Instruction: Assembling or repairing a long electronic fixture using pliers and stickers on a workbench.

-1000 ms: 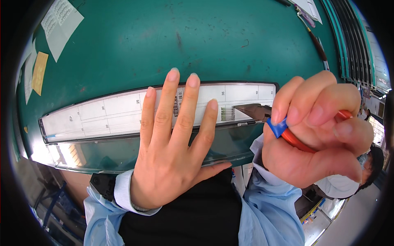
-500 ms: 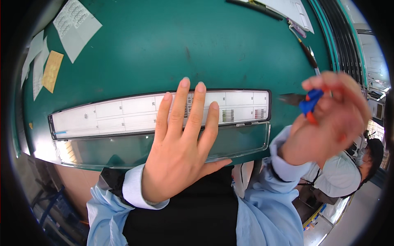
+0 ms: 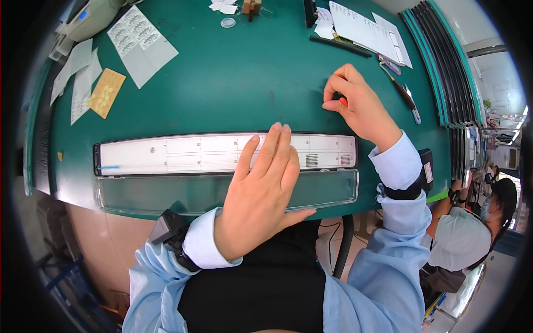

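Note:
My left hand [image 3: 261, 191] lies flat with its fingers stretched over a long narrow case. The case has a black frame, a white printed card [image 3: 130, 155] inside, and a clear lid [image 3: 161, 194] folded open toward me. A thin blue strip [image 3: 109, 167] lies at the card's left end. Groups of fine dark lines show on the card right of my fingers. Beyond the case's right end, my right hand [image 3: 361, 105] is closed above the green table. An orange bit of the pliers' handle [image 3: 343, 102] peeks out between its fingers; the rest is hidden.
Printed label sheets [image 3: 141, 41] and a tan card [image 3: 106, 93] lie at the left. A clipboard [image 3: 366, 30], a black pen [image 3: 340, 46] and a brown-handled tool [image 3: 404, 94] lie at the far right. Black-and-teal frames [image 3: 444, 72] stand at the right edge. A person [image 3: 461, 238] sits farther right.
My right hand has moved left and away from me, with the pliers turned mostly out of sight inside it. My left hand stays on the case, its fingers closer together. The whole view has shifted.

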`<action>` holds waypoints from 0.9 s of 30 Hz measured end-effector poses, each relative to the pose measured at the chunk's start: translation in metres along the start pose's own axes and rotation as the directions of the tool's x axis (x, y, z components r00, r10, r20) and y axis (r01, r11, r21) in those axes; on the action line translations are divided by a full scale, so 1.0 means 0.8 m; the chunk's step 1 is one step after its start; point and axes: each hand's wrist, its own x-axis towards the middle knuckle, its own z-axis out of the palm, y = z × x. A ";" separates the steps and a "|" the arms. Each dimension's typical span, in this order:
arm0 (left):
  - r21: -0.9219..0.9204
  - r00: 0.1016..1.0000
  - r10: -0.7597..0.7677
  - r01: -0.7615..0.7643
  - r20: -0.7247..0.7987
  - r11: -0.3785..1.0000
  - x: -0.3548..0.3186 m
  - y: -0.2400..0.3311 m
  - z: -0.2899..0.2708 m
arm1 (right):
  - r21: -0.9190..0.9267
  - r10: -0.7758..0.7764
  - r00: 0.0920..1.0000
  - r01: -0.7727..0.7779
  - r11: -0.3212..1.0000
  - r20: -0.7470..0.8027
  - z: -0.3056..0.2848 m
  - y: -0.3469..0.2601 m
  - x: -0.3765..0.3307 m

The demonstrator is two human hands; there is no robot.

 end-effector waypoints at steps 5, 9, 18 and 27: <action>-0.012 1.000 0.013 -0.013 0.019 1.000 -0.006 -0.003 -0.013 | -0.040 -0.063 0.993 0.059 0.997 -0.104 -0.004 -0.008 -0.010; 0.060 0.998 -0.011 0.008 0.054 0.998 -0.016 -0.011 -0.027 | 0.049 -0.068 0.968 0.082 0.995 -0.240 -0.026 -0.047 -0.036; -0.148 0.979 0.126 -0.150 -0.159 0.978 -0.011 0.025 0.001 | -0.061 -0.088 0.989 0.081 0.995 -0.119 0.010 -0.038 -0.077; -0.069 1.000 -0.009 0.010 0.026 0.998 0.018 0.027 0.026 | -0.190 -0.100 0.986 0.073 0.979 -0.136 0.021 -0.044 -0.085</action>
